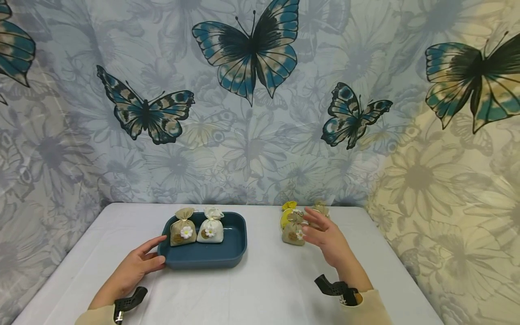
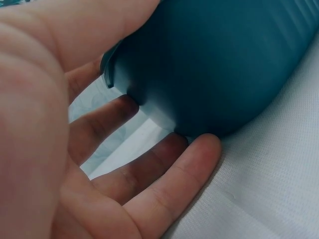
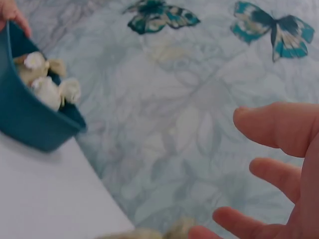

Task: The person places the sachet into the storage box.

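Nearest my camera, pale sleeves (image 1: pixel 367 309) reach over the white tabletop (image 1: pixel 268 298). On its left I see the blue tray (image 1: pixel 203 261) bearing a tan bag (image 1: pixel 178 234) and a white bag (image 1: pixel 211 232). The left hand (image 1: pixel 131 269) touches the tray's left end, fingers relaxed; the right hand (image 1: pixel 330 239), spread and released, is near more bags (image 1: pixel 290 235), one yellow, at far right.

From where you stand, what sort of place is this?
Probably a makeshift indoor work corner: a white-covered table, butterfly-patterned hangings behind and beside it, and a blue tray holding two small pouches.
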The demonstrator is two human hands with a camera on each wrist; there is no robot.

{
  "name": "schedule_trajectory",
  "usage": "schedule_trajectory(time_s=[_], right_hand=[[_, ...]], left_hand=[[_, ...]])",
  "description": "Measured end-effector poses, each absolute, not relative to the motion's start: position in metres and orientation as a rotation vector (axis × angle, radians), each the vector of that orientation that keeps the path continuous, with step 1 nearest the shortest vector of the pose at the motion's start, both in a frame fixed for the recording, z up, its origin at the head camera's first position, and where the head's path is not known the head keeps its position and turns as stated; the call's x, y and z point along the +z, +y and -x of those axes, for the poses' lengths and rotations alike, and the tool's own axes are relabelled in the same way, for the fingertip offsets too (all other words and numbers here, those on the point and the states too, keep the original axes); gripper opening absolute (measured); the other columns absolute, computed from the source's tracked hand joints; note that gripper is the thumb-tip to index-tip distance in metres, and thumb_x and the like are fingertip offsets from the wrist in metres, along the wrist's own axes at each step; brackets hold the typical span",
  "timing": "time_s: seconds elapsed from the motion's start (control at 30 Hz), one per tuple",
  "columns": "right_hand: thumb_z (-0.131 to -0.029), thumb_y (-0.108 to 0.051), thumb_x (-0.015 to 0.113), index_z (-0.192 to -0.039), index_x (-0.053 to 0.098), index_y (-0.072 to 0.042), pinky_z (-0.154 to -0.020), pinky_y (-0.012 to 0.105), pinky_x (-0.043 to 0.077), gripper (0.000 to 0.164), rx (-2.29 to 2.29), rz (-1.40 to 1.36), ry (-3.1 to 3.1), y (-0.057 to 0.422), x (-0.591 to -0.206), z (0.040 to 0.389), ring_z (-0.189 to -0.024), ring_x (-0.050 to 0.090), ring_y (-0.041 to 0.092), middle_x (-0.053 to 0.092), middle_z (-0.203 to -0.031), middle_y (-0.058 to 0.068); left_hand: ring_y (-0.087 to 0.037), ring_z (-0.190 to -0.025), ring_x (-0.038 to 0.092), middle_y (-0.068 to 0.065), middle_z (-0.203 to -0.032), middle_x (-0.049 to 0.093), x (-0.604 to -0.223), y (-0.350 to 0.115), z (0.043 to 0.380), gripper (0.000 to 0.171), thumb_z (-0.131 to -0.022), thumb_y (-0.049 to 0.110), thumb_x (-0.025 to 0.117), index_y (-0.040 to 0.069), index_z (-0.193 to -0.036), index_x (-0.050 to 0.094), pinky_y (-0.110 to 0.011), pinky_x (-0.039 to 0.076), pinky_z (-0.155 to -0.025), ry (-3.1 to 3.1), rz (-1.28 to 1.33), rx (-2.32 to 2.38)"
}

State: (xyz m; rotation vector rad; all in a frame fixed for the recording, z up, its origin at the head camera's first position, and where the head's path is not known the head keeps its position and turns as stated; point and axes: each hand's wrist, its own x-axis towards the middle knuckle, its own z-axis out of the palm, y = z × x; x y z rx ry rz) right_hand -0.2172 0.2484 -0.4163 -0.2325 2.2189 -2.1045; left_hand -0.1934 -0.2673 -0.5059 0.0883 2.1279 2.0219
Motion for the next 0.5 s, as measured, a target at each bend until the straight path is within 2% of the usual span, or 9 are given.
schedule_trajectory(time_s=[0.23, 0.5], right_hand=[[-0.092, -0.001, 0.069, -0.153, 0.037, -0.008, -0.094, 0.043, 0.052, 0.069, -2.024, 0.098, 2.290, 0.267, -0.455, 0.214, -0.136, 0.036, 0.043, 0.033, -0.152, 0.024], [-0.085, 0.002, 0.075, -0.149, 0.043, -0.003, -0.093, 0.047, 0.053, 0.071, -2.037, 0.070, 2.361, 0.268, -0.485, 0.222, -0.136, 0.036, 0.046, 0.036, -0.147, 0.023]], left_hand=[[-0.050, -0.136, 0.033, -0.030, -0.159, 0.011, -0.504, -0.267, 0.192, 0.073, -0.097, 0.011, 0.067, 0.003, -0.157, 0.026, -0.045, 0.054, -0.092, 2.131, -0.095, 2.014], [-0.051, -0.137, 0.030, -0.028, -0.160, 0.010, -0.507, -0.268, 0.194, 0.073, -0.097, 0.011, 0.067, 0.004, -0.157, 0.026, -0.045, 0.054, -0.092, 2.129, -0.094, 2.018]])
